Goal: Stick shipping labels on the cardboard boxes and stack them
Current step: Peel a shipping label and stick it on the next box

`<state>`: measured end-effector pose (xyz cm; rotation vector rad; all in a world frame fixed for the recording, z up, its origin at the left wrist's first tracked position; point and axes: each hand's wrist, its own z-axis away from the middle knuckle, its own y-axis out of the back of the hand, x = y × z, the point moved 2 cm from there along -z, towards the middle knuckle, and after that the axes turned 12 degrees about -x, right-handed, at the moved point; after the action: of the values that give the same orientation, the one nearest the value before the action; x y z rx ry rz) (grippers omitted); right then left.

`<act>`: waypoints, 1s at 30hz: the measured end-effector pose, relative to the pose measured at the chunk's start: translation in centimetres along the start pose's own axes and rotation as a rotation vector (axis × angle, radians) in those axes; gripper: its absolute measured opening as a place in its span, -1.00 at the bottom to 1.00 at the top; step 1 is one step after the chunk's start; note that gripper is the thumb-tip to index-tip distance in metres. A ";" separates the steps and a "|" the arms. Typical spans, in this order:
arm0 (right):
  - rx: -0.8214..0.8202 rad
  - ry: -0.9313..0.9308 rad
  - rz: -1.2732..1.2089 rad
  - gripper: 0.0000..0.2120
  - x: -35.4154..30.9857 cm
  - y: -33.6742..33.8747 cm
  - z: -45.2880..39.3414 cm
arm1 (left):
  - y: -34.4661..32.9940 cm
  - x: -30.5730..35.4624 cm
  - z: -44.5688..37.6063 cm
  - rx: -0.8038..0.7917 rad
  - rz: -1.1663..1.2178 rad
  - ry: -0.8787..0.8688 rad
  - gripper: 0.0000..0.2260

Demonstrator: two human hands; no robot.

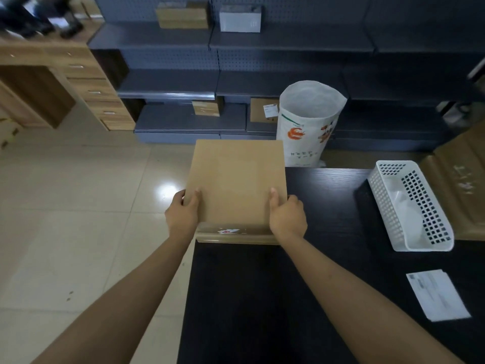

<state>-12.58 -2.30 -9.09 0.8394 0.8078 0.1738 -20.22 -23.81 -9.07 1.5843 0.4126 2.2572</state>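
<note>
Over the counter's (315,285) left edge, my left hand (182,214) and right hand (287,218) clasped the cardboard box (236,179), unlabelled on top; next, set it down and fetch the shipping label (437,295).

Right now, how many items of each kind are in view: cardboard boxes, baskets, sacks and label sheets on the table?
Brown cardboard boxes: 5, one held, four on the grey shelves
White perforated plastic basket: 1
White woven sack: 1
White paper label sheet: 1
Total: 8
</note>
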 end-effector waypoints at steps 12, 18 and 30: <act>0.022 -0.013 -0.082 -0.38 5.1 4.6 2.4 | -2.9 1.5 5.1 -0.044 -0.010 -0.060 -0.56; 0.079 -0.017 -0.086 -0.37 10.9 10.0 3.8 | -8.2 2.9 10.9 -0.105 0.037 -0.141 -0.56; 0.026 -0.010 -0.111 -0.40 30.1 17.3 7.1 | -21.7 -0.5 26.9 -0.107 0.004 -0.030 -0.56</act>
<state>16.19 18.28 -10.96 0.8171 0.8466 0.0616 7.84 -3.59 -9.86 1.5639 0.2761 2.2167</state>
